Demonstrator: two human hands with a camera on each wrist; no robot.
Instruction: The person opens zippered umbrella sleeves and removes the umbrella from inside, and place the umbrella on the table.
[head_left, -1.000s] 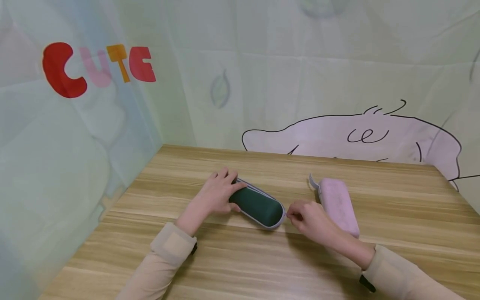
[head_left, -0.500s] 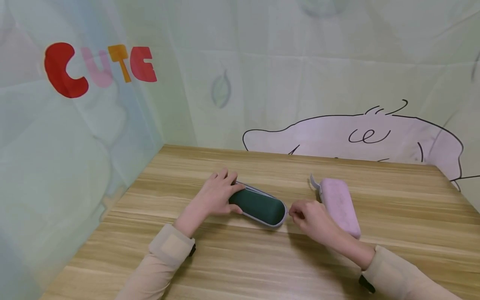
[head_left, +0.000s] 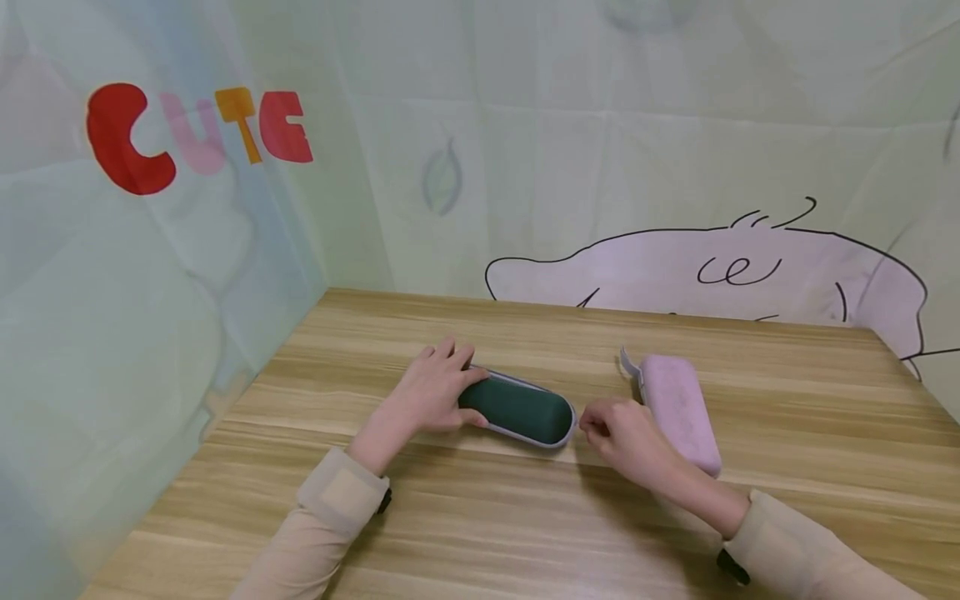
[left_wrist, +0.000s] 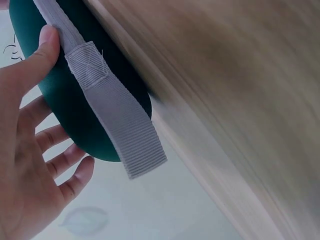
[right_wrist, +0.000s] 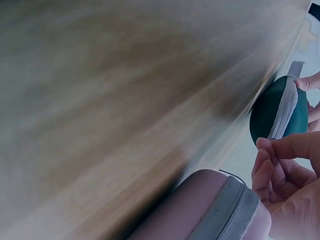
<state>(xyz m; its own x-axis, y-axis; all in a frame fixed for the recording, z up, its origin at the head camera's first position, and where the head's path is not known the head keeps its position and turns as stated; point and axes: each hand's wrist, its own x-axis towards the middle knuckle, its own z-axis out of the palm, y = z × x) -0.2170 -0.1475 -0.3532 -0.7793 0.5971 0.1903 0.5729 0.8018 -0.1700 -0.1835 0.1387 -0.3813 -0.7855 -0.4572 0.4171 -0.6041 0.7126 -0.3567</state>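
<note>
A dark green zippered case (head_left: 517,410) with a grey zipper band lies on the wooden table. My left hand (head_left: 435,392) grips its left end, the thumb on the near side and the fingers over the far side. In the left wrist view a grey ribbed fabric tab (left_wrist: 125,125) sticks out from that end. At the opposite end my right hand (head_left: 622,437) pinches the zipper pull between thumb and forefinger; the fingertips hide the pull itself. The right wrist view shows those fingertips (right_wrist: 265,145) against the end of the grey zipper (right_wrist: 284,112).
A pink zippered case (head_left: 678,412) with a grey tab lies just right of my right hand, partly behind the wrist. Wooden table (head_left: 480,525) extends around both cases. Printed fabric (head_left: 420,125) hangs along the table's back and left edges.
The green case has turned slightly, its right end shifting a little right and away from me. My right hand has moved slightly right with it; the left keeps its grip.
</note>
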